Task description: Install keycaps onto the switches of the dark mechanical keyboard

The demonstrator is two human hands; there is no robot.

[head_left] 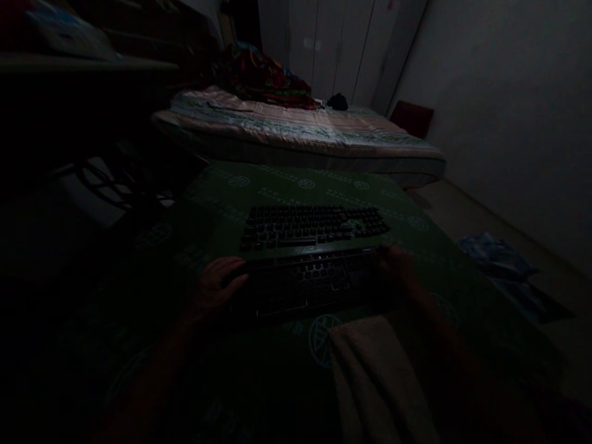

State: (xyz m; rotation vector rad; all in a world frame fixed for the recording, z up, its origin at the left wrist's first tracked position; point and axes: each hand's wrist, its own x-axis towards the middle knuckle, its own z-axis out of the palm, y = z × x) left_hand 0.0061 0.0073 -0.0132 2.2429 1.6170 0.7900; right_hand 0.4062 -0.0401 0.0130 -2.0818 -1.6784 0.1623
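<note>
In dim light, my left hand (221,280) grips the left end of a black keyboard frame (300,287), its thumb over the near face. The frame has rows of openings and looks bare of keycaps. At its right end, my right hand (393,262) holds the upper corner, though shadow blurs its fingers. Just beyond the frame, black keycaps (296,225) lie in keyboard order on the green printed board (277,191). Nearer to me, a light folded cloth (379,376) rests on the board.
A bed (305,129) with a striped sheet stands past the board, a red patterned blanket (268,77) heaped on it. Blue plastic bags (499,256) lie on the floor to the right. Dark furniture (92,123) with a wheel-like part is at the left.
</note>
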